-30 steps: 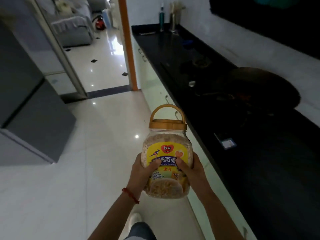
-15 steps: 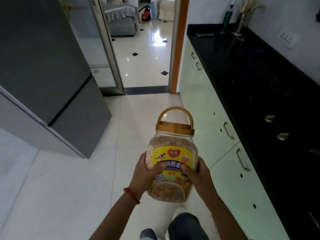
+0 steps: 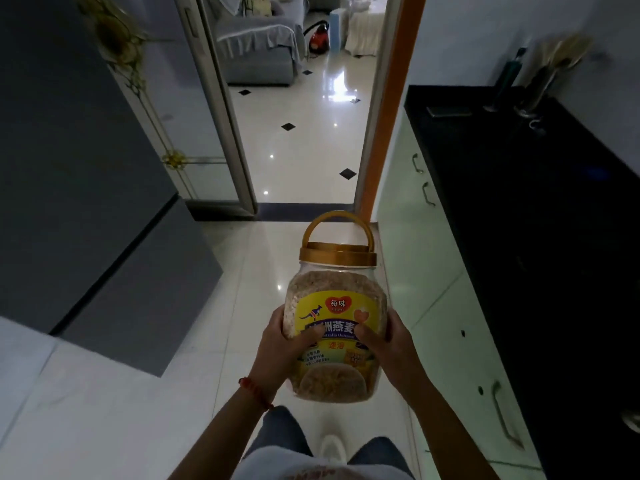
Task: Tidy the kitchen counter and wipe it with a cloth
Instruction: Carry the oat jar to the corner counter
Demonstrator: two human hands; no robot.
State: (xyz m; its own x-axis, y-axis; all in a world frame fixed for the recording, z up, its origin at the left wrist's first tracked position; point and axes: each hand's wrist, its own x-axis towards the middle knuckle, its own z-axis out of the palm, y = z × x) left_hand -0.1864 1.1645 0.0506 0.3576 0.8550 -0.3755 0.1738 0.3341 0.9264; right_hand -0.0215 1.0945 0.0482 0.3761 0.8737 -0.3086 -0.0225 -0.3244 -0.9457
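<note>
From the head camera, a person stands on a glossy white tiled floor (image 3: 145,410) and carries a clear plastic oatmeal jar (image 3: 334,327) in front of the body with both hands. The jar is upright, tipped slightly away from the camera, and filled with pale flakes. It has a gold screw lid (image 3: 337,256) with an arched carry handle (image 3: 337,225) standing up, and a yellow label with a red heart logo and a kangaroo figure. The left hand (image 3: 282,348) wraps the jar's left side, fingers (image 3: 308,336) curled around the front and pressed against the label; a red thread bracelet (image 3: 255,393) sits on that wrist. The right hand (image 3: 389,344) grips the right side the same way, its fingers closed onto the label. The jar is held in the air over the floor, left of the black table (image 3: 540,237), not touching it.

The table runs along the right wall above pale green cabinet doors (image 3: 426,271) with metal handles. At its far end stand a dark bottle (image 3: 507,77) and a holder of utensils (image 3: 550,74), both blurred, with a flat dark object (image 3: 448,110) lying near them. On the left is a grey refrigerator (image 3: 79,188). Straight ahead an orange-framed doorway (image 3: 391,109) opens to a room with a grey sofa (image 3: 258,50) and a red vacuum cleaner (image 3: 318,38). Jeans and a white shoe (image 3: 332,450) show at the bottom.
</note>
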